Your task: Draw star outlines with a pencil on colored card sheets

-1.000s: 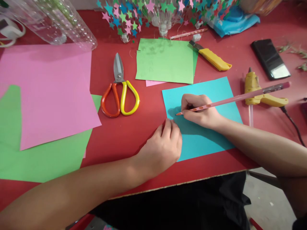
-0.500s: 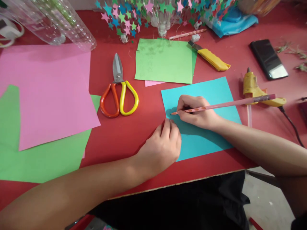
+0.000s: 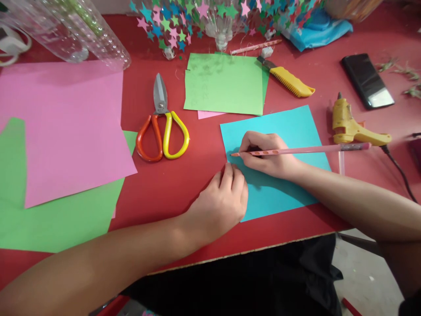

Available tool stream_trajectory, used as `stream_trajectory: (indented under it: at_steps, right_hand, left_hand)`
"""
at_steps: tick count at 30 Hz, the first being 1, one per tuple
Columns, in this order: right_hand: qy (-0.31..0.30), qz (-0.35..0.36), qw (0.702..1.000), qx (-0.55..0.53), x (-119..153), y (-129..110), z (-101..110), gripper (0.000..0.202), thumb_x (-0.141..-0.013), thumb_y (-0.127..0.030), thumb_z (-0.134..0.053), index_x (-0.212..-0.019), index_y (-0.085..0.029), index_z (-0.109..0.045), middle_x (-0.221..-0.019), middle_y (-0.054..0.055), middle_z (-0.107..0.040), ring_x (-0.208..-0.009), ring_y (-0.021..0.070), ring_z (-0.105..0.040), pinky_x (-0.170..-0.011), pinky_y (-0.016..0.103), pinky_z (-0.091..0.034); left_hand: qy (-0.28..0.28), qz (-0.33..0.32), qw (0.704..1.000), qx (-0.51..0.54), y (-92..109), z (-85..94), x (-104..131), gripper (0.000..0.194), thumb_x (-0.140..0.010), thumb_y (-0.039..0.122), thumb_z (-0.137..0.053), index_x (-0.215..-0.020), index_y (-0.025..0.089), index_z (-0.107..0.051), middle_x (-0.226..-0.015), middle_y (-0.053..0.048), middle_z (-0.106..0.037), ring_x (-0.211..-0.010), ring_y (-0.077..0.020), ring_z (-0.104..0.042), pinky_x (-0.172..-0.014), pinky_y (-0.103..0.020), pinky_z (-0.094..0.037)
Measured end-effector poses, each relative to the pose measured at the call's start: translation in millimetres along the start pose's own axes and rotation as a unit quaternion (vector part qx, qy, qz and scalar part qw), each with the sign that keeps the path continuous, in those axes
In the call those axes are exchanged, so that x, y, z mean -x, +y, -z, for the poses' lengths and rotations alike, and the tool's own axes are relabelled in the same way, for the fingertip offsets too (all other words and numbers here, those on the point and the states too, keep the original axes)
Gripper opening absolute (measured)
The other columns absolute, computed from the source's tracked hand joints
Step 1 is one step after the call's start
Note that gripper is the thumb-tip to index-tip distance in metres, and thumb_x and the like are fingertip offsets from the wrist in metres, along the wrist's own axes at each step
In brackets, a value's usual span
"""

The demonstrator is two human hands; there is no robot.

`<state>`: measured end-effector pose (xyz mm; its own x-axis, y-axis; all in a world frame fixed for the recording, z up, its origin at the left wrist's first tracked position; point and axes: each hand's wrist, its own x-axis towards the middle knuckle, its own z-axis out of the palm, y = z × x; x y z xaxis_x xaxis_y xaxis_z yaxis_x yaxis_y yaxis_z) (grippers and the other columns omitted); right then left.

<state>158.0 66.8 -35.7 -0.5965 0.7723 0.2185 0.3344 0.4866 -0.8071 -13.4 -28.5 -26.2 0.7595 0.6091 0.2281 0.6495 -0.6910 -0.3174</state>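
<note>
A blue sheet of paper (image 3: 279, 193) lies slanted near the table's front edge. My right hand (image 3: 268, 153) rests on its upper left part, fingers pinched around a pink pencil (image 3: 309, 150). The pencil's tip meets the sheet close to its left edge, and the other end points right. Just below the tip, my left hand (image 3: 220, 202) lies over the sheet's left edge. Its fingers are bent, close together and pressed on the paper; the thumb is hidden. To the left are scissors (image 3: 160, 98) with one red and one yellow handle, lying slightly spread.
Pink paper (image 3: 72, 131) overlaps green paper (image 3: 66, 224) at left. Smaller green sheets (image 3: 223, 83) lie behind, beside a yellow cutter (image 3: 291, 81). A glue gun (image 3: 348, 123) and a phone (image 3: 367, 81) are at right. Star decorations (image 3: 174, 22) and clear plastic bottles (image 3: 98, 35) stand at the back.
My right hand and the pencil tip have shifted slightly left along the blue paper, and the pencil's back end has dropped a little. My left hand stays in place.
</note>
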Motion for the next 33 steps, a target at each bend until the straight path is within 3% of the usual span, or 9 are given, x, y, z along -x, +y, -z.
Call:
stream_trajectory:
  at_steps: [23, 33]
  right_hand:
    - [0.075, -0.035, 0.997, 0.005, 2.1, -1.7, 2.3, 0.016, -0.069, -0.008, -0.051, -0.062, -0.02, -0.044, -0.055, -0.006, -0.041, -0.05, 0.007, -0.034, -0.046, 0.022, -0.026]
    - [0.056, -0.031, 0.998, 0.001, 2.4, -1.2, 3.0, 0.015, -0.07, -0.007, -0.051, -0.063, -0.019, -0.045, -0.055, -0.006, -0.044, -0.049, 0.0064, -0.035, -0.046, 0.022, -0.026]
  left_hand:
    - [0.006, -0.004, 1.0, 0.008, -0.2, 0.1, 0.7, 0.031, -0.091, 0.014, -0.052, -0.109, -0.005, -0.068, -0.106, -0.025, -0.071, -0.1, -0.0332, -0.07, -0.079, -0.037, -0.06]
    - [0.007, -0.005, 1.0, 0.007, 0.1, 0.0, 0.3, 0.03, -0.092, 0.013, -0.05, -0.109, -0.005, -0.067, -0.106, -0.025, -0.071, -0.1, -0.0326, -0.07, -0.079, -0.037, -0.06]
